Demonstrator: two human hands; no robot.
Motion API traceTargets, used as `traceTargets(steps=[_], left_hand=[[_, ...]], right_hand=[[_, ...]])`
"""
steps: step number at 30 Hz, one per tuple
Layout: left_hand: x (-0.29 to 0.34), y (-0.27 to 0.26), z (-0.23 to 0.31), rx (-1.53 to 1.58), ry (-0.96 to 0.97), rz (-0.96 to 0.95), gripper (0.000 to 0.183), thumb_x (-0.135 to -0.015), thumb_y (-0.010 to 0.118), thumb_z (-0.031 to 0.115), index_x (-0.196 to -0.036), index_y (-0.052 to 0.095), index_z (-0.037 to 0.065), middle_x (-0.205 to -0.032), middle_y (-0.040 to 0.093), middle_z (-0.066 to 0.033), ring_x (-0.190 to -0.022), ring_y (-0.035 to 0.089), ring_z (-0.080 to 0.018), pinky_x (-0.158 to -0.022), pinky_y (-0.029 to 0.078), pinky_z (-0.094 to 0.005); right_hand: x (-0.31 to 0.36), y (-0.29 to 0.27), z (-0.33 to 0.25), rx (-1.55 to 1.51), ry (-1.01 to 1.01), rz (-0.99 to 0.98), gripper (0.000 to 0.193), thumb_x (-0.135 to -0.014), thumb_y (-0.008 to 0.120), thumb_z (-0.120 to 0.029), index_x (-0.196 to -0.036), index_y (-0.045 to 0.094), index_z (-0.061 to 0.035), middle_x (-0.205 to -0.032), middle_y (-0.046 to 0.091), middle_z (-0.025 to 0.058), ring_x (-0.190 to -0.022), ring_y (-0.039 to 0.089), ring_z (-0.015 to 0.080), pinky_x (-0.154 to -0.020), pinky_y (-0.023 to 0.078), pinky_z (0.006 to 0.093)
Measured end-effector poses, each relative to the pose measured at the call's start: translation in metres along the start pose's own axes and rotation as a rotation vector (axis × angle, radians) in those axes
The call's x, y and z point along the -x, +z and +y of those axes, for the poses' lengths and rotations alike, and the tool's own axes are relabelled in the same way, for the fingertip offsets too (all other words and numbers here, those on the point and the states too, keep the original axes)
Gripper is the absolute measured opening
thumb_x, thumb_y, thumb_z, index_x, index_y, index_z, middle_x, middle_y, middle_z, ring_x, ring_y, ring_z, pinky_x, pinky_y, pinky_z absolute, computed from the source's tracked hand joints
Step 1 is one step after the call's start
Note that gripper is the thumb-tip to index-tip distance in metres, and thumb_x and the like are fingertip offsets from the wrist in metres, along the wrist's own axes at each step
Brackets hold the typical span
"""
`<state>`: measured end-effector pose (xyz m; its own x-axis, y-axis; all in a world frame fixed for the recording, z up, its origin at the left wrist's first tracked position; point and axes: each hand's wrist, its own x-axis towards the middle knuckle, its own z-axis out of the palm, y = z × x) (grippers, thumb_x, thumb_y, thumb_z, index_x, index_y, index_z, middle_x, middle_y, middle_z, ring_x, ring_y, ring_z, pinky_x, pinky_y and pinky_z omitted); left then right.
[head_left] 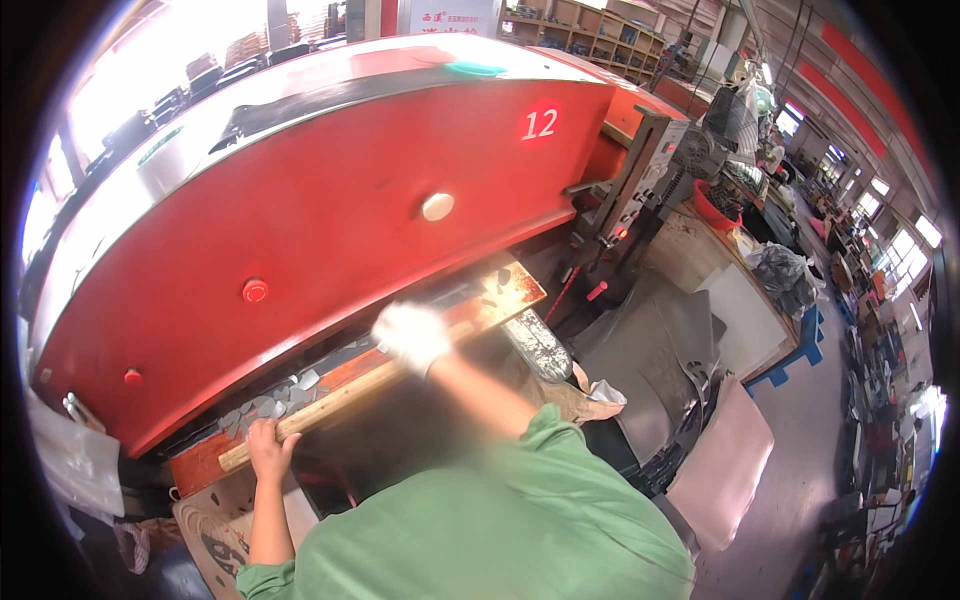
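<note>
A long pale wooden bar (345,398) runs along the front edge of a worn orange-red bench (515,285). My bare left hand (268,452) is at the bar's left end, its fingers curled over the wood and its thumb out to the right. Above the bar's right half is my right hand (412,338), in a white glove. Motion smears its fingers, so whether it holds anything is unclear. Between the hands, small grey offcuts (285,397) lie in a loose heap behind the bar, against the machine's foot.
A large red machine (350,200) with a red push button (255,290) spans the far side. A control post (640,180) stands at right. Grey sheets (650,345) and a pinkish sheet (725,465) lie right of me. A red basket (715,205) sits on a table behind.
</note>
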<state>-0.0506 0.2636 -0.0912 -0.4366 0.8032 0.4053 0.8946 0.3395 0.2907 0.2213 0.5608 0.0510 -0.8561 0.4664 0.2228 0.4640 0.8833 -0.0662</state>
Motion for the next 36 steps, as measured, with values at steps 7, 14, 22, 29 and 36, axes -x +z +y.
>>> traceTargets(steps=[7, 14, 22, 29, 36], left_hand=[[-0.002, -0.005, 0.007, 0.000, 0.008, 0.013, 0.048, -0.070, 0.088, 0.027, -0.105, 0.063, 0.005, -0.106, 0.061, -0.0161, -0.102, 0.058, -0.0394, -0.089, 0.047, -0.0488], [-0.009, -0.008, 0.014, -0.007, 0.038, 0.064, 0.048, -0.067, 0.090, 0.034, -0.092, 0.062, 0.004, -0.093, 0.061, -0.0171, -0.092, 0.060, -0.0401, -0.083, 0.050, -0.0496], [0.015, -0.020, 0.038, 0.031, -0.092, 0.029, 0.049, -0.065, 0.091, 0.034, -0.097, 0.066, 0.006, -0.101, 0.063, -0.0138, -0.102, 0.060, -0.0356, -0.090, 0.048, -0.0487], [0.090, -0.075, 0.072, 0.185, -0.080, -0.330, 0.044, -0.077, 0.083, 0.041, -0.099, 0.070, 0.006, -0.099, 0.064, -0.0153, -0.096, 0.063, -0.0371, -0.088, 0.051, -0.0474], [0.080, -0.095, 0.067, 0.262, -0.010, 0.202, 0.021, -0.083, 0.075, 0.012, -0.100, 0.067, 0.003, -0.100, 0.065, -0.0132, -0.094, 0.063, -0.0347, -0.084, 0.051, -0.0442]], right_hand=[[0.030, 0.078, -0.039, -0.047, 0.036, 0.139, 0.036, -0.096, 0.049, -0.043, -0.089, 0.072, -0.0159, -0.095, 0.071, 0.0099, -0.086, 0.066, 0.0333, -0.080, 0.048, 0.0483], [0.017, 0.049, -0.052, 0.014, 0.081, -0.100, 0.044, -0.094, 0.047, -0.044, -0.081, 0.078, -0.0146, -0.080, 0.073, 0.0128, -0.076, 0.070, 0.0301, -0.070, 0.050, 0.0475], [0.039, 0.044, -0.052, -0.148, 0.040, -0.057, 0.034, -0.091, 0.060, -0.041, -0.091, 0.079, -0.0132, -0.087, 0.073, 0.0150, -0.086, 0.070, 0.0350, -0.082, 0.053, 0.0474], [0.076, -0.004, -0.074, -0.304, 0.236, -0.223, 0.042, -0.094, 0.060, -0.049, -0.095, 0.077, -0.0099, -0.095, 0.074, 0.0173, -0.094, 0.070, 0.0343, -0.086, 0.053, 0.0447], [0.001, 0.024, -0.197, -0.438, 0.261, 0.020, 0.075, -0.086, 0.067, -0.058, -0.142, 0.054, -0.0090, -0.148, 0.051, 0.0204, -0.131, 0.054, 0.0366, -0.110, 0.043, 0.0442]])
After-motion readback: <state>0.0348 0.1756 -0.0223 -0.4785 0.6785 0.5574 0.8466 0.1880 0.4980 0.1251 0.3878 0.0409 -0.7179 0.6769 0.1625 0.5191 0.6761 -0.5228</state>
